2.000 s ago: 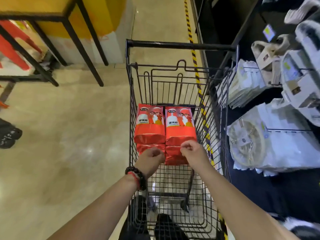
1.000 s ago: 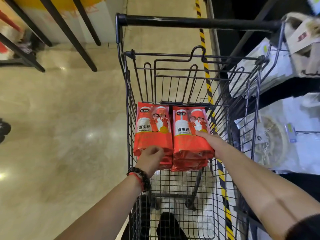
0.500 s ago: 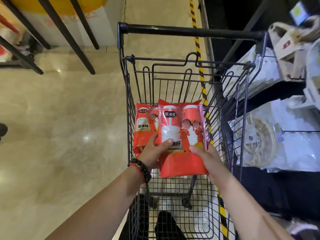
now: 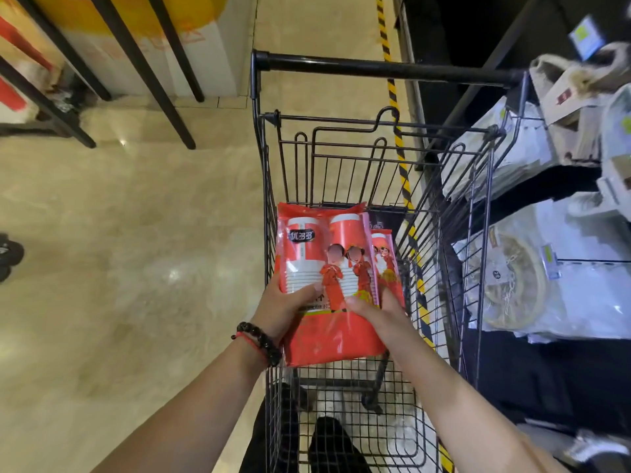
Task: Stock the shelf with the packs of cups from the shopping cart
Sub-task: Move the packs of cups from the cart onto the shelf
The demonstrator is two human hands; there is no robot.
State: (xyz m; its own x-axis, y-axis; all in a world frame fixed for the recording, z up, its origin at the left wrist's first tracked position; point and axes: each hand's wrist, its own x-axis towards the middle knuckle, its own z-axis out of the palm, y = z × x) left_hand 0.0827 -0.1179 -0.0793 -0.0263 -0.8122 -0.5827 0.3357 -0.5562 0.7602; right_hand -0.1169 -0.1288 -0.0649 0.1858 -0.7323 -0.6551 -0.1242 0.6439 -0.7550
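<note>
I hold a red pack of cups above the shopping cart, my left hand and right hand gripping its lower sides, and judge it light, its film slippery and crushable, best supported along the sleeve, another pack just behind.

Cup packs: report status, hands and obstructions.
Left hand and right hand both grip the top red pack. Second pack behind it. Cart's wire side stands between packs and shelf.
</note>
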